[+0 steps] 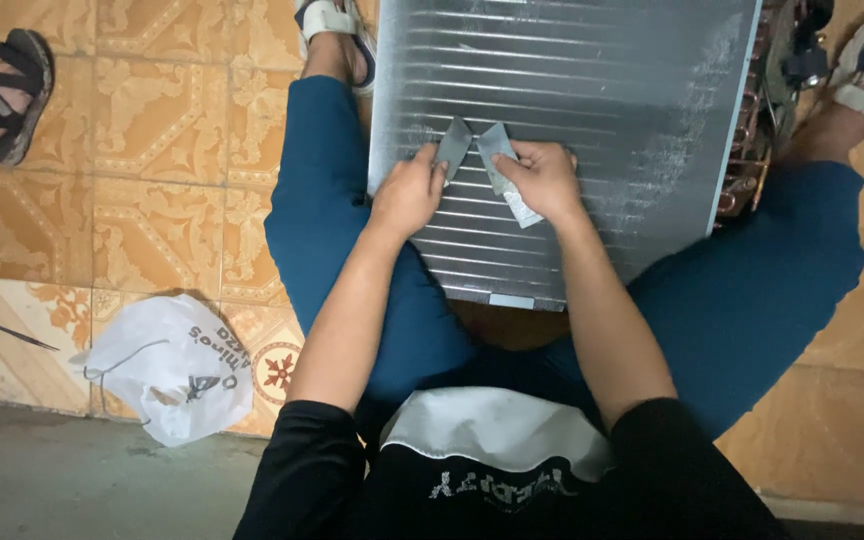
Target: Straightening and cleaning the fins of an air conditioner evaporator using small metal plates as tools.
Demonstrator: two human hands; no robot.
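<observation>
The left hand (407, 195) and right hand (544, 180) are each pinching a grey strip (455, 143) (495, 145) against the finned metal panel (592, 80).

Orange patterned floor tiles (162, 150) meet a grey concrete strip (72, 480) nearby.

Silver-grey finned coil panel (572, 120) with fine horizontal ribs, grey metal strips (497, 160) upon it, teal-blue trousers (332, 220), black shirt (352, 480), orange floor tiles (152, 150) with pale floral ornament, white plastic bag (167, 365) with dark print lower left, black sandal (12, 95) upper left
</observation>
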